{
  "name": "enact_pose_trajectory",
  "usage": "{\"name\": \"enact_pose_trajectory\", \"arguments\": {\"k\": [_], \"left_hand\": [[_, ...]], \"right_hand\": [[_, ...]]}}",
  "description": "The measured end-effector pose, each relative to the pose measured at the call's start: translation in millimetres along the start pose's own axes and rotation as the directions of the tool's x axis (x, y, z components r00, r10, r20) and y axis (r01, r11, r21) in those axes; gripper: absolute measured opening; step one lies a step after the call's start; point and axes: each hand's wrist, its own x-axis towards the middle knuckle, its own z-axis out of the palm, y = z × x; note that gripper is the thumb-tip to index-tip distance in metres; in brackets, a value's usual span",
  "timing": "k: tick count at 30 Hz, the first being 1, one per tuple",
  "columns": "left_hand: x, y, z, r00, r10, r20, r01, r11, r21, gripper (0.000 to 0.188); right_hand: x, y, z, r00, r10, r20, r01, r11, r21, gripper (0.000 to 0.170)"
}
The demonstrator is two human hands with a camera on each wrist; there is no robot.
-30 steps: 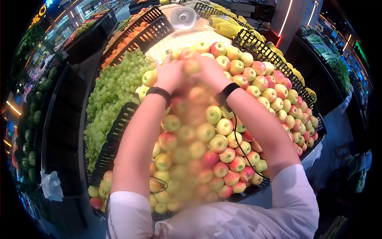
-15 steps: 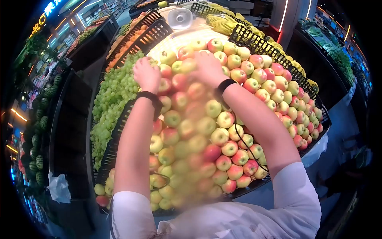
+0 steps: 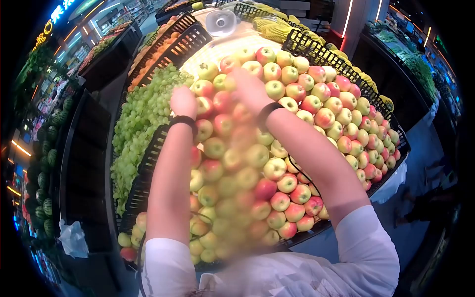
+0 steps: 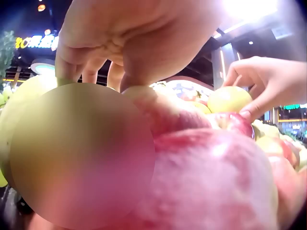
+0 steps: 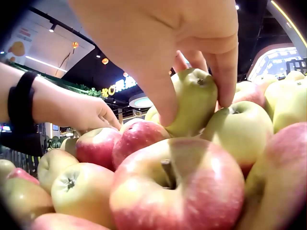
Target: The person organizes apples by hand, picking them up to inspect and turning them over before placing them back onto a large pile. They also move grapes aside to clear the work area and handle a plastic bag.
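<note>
My right hand [image 3: 249,88] is over the upper middle of a heap of red and yellow-green apples [image 3: 324,118]. In the right wrist view its thumb and fingers grip a yellow-green apple [image 5: 197,101], tilted with its hollow upward, among the others. At the heap's left edge, beside the green grapes, is my left hand [image 3: 183,102]. The left wrist view shows that hand's fingers [image 4: 72,62] bent down over apples, thumb close to a pinkish one [image 4: 165,112]. A blurred round patch covers what lies under those fingertips, so I cannot tell whether they hold an apple.
Green grapes [image 3: 143,109] lie left of the apples, partly behind a black crate wall [image 3: 143,173]. Black crates with orange fruit [image 3: 158,54] stand back left. A clear plastic container [image 3: 220,23] sits at the back. Yellow netted fruit [image 3: 272,28] lies behind a black crate [image 3: 316,48].
My left hand has parted from the right and moved left towards the grapes, its fingers now bent downward. The right hand has stayed over the upper apples, shifting slightly.
</note>
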Motion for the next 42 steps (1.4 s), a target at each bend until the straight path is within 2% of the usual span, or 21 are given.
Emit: {"name": "enact_pose_trajectory", "arguments": {"k": [3,6,9,15,18,21,24,27,28,29,31,32,33,34,37,38,41,42], "left_hand": [[-6.1,4.3,-0.2,1.000,0.022,-0.007,-0.022,0.999,0.047,0.016],[-11.1,8.7,-4.6,0.999,0.034,-0.008,-0.034,0.999,0.038,0.016],[-13.0,11.6,-10.4,0.999,0.030,0.024,-0.030,0.999,0.021,0.016],[-15.8,8.3,-10.0,1.000,0.023,0.009,-0.023,0.999,0.023,0.015],[-17.1,8.4,-8.6,0.999,0.035,-0.011,-0.035,0.999,0.017,0.015],[-16.2,7.0,-6.1,0.998,0.049,-0.045,-0.049,0.999,0.020,0.014],[-11.7,0.4,2.6,0.998,0.066,-0.017,-0.065,0.997,0.031,0.015],[-12.8,2.4,4.7,0.999,0.036,-0.032,-0.035,0.999,0.024,0.018],[-13.8,-1.0,1.0,1.000,0.009,0.010,-0.008,0.995,-0.102,0.027],[-19.9,-5.2,-1.7,0.999,0.030,0.016,-0.027,0.989,-0.144,0.031],[-30.0,-9.7,-13.7,0.998,0.069,0.013,-0.065,0.971,-0.230,0.039],[-32.9,-12.6,-18.0,0.989,0.114,0.097,-0.096,0.980,-0.174,0.049],[-39.9,-12.0,-27.1,0.981,0.133,0.144,-0.111,0.982,-0.156,0.051],[-48.5,-9.2,-39.3,0.969,0.154,0.191,-0.128,0.982,-0.141,0.052],[-51.2,-12.5,-41.9,0.942,0.197,0.273,-0.172,0.978,-0.114,0.060],[-49.7,-11.8,-43.3,0.937,0.203,0.285,-0.179,0.978,-0.109,0.060],[-44.4,-8.6,-43.7,0.922,0.240,0.304,-0.224,0.971,-0.086,0.056],[-43.8,-8.0,-48.5,0.913,0.242,0.329,-0.223,0.970,-0.094,0.055]], "right_hand": [[3.6,-30.2,1.4,0.999,0.043,-0.009,-0.044,0.940,-0.337,0.030],[4.3,-39.5,15.6,1.000,-0.001,0.008,0.005,0.872,-0.489,0.027],[8.8,-48.8,18.9,0.996,0.085,0.037,-0.049,0.822,-0.568,0.027],[7.9,-47.0,3.8,0.994,0.041,0.103,0.007,0.903,-0.430,0.021],[10.2,-42.2,7.3,0.995,0.032,0.091,0.016,0.880,-0.474,0.023],[14.3,-45.7,13.7,0.984,0.083,0.158,0.033,0.787,-0.616,0.027],[15.0,-44.9,17.2,0.983,0.131,0.130,-0.052,0.874,-0.483,0.028],[0.9,-54.7,13.8,0.998,0.065,-0.004,-0.055,0.810,-0.584,0.030],[-3.2,-51.8,14.6,0.998,-0.059,-0.026,0.032,0.808,-0.588,0.031],[-4.5,-44.0,16.5,0.982,-0.182,-0.049,0.119,0.797,-0.592,0.032],[0.3,-50.8,13.8,0.970,-0.228,0.088,0.239,0.811,-0.534,0.035],[5.9,-58.0,17.1,0.956,-0.154,0.251,0.259,0.847,-0.464,0.037],[7.2,-64.4,17.7,0.909,-0.084,0.409,0.257,0.884,-0.390,0.039],[-3.4,-64.8,18.6,0.892,-0.163,0.421,0.306,0.904,-0.299,0.052],[-17.8,-55.0,40.4,0.887,-0.335,0.319,0.422,0.868,-0.261,0.067],[-12.6,-51.8,48.8,0.882,-0.285,0.375,0.413,0.850,-0.327,0.076],[-5.3,-56.8,59.7,0.910,-0.347,0.229,0.413,0.808,-0.419,0.078],[3.4,-47.8,72.6,0.895,-0.411,0.174,0.446,0.801,-0.400,0.081]]}}
